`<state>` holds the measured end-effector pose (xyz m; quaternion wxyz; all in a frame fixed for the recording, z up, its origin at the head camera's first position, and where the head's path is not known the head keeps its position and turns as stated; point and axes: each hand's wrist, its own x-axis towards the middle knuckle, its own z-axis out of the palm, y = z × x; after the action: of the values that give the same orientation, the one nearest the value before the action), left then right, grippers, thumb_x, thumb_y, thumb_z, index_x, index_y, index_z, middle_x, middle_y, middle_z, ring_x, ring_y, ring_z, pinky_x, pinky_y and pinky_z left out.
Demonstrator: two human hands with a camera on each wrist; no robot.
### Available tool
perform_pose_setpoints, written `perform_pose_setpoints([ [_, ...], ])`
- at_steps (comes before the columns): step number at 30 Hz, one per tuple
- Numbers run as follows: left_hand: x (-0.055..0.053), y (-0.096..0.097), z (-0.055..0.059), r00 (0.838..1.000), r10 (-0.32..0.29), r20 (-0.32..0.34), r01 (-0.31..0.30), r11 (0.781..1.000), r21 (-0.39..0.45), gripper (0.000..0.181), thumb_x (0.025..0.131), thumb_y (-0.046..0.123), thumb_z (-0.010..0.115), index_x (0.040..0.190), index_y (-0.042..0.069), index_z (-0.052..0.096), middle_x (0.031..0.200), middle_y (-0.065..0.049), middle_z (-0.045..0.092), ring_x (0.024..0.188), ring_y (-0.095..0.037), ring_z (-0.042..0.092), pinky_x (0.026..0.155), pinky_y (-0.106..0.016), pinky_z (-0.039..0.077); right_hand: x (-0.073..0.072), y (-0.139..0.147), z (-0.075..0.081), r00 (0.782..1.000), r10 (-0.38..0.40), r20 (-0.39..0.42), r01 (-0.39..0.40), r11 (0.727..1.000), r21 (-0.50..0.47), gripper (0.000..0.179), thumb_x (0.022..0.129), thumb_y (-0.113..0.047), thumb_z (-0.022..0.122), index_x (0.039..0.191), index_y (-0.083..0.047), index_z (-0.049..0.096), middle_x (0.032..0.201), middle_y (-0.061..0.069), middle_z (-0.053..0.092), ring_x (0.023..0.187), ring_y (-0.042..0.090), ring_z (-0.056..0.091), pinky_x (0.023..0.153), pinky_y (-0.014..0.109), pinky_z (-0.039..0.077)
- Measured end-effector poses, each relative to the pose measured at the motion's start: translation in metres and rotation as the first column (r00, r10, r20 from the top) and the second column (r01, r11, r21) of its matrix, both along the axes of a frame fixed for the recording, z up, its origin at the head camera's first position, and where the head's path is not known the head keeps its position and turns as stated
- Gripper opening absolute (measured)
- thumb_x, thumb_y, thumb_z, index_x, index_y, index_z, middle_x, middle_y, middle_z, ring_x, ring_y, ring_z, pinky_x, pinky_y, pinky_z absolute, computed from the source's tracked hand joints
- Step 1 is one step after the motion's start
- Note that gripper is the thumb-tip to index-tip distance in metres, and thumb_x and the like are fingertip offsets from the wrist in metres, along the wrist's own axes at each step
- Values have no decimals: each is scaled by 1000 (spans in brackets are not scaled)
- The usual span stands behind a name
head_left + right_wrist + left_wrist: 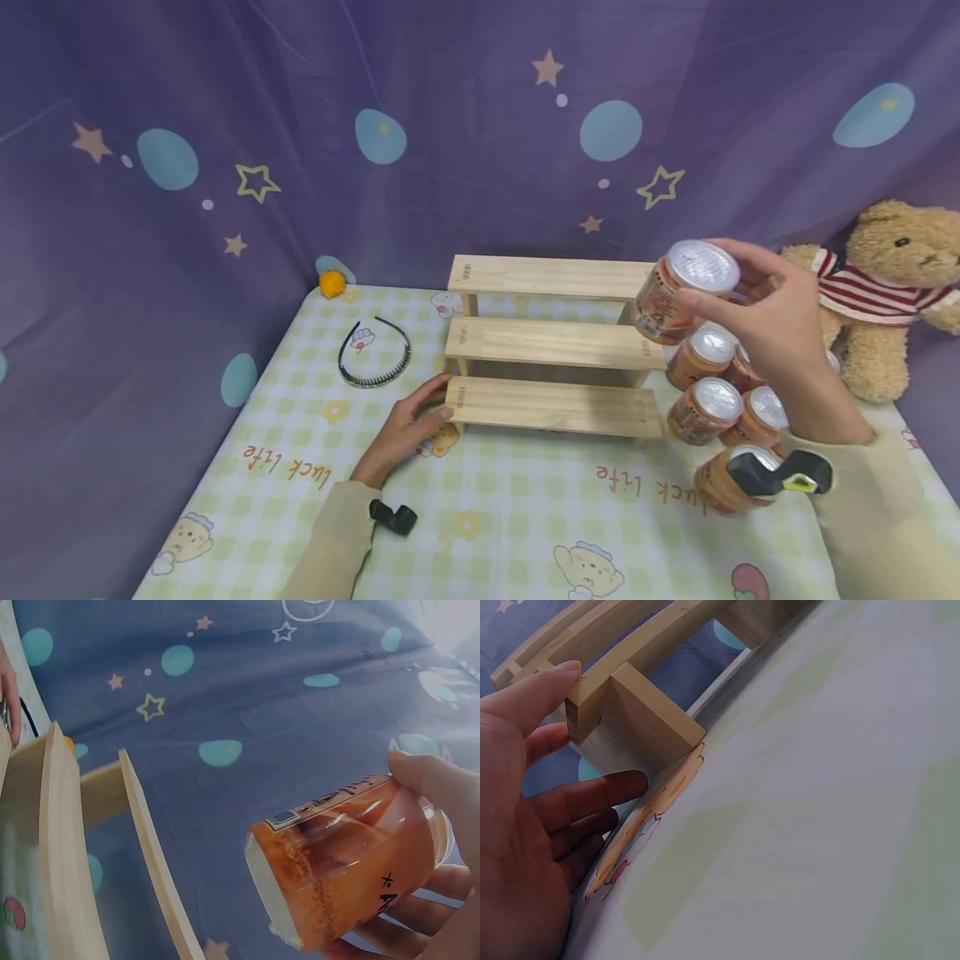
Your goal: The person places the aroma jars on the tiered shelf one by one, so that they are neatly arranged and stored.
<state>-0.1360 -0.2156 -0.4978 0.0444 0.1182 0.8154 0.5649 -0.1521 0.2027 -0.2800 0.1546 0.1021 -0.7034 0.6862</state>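
Observation:
My right hand (783, 321) grips an orange-labelled can (678, 292) with a clear lid, tilted above the right end of the wooden three-step shelf rack (555, 343). In the right wrist view the can (352, 862) lies sideways across the picture, fingers curled around its lidded end. At the rack's lower left corner, my left hand (405, 429) holds the end of the bottom board between thumb and index finger. The left wrist view shows the thumb on the board's corner (585, 697), while the other fingers of that hand (525, 802) reach past the leg.
Several similar cans (701, 411) stand grouped to the right of the rack. A teddy bear (881, 300) in a striped shirt sits behind them. On the left lie a black headband (375, 379) and a small orange object (332, 283). A purple curtain (480, 167) hangs behind the table.

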Motion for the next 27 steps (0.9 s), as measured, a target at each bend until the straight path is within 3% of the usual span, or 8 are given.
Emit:
perform_pose_setpoints([
  [9,-2,3,-2,1000,-3,3,3,1000,1,58,98,25,64,152,16,44,134,-13,66,128,-29,60,109,-25,41,-37,-42,8,1000,-9,28,8,999,40,48,72,-3,87,117,-8,72,96,-13,76,86,2,70,76,14,52],
  [22,-2,0,-1,1000,-8,-1,8,1000,18,57,98,23,65,152,19,45,133,-14,66,128,-28,60,105,-16,40,-75,-92,11,995,17,101,-33,986,162,53,74,-18,89,122,-7,69,101,-8,74,89,2,68,80,17,53],
  [27,-2,-1,-4,1000,-2,-2,2,1000,15,57,98,23,65,151,20,45,134,-14,66,126,-23,61,104,-16,41,-88,-110,9,992,44,117,-59,990,129,51,73,-15,89,119,-6,70,101,-4,74,90,4,67,81,19,52],
])
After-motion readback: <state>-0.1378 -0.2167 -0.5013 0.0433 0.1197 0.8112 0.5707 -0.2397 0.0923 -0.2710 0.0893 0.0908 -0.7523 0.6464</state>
